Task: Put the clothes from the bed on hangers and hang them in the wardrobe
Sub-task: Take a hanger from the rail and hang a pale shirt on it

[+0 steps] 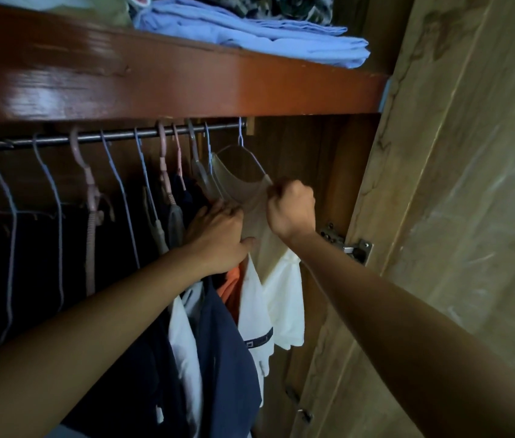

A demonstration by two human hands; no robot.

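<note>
A pale beige-white top hangs on a thin blue wire hanger hooked at the right end of the wardrobe's metal rail. My right hand is curled round the top's right shoulder where it sits on the hanger arm. My left hand lies with straight fingers against the garments just left of the top, its thumb touching the top's front. Further left on the rail hang dark clothes, a navy garment and a white one.
Several bare wire and pink plastic hangers hang along the rail's left part. Above is a red-brown shelf with folded blue cloth. The open wooden door with its hinge stands close on the right.
</note>
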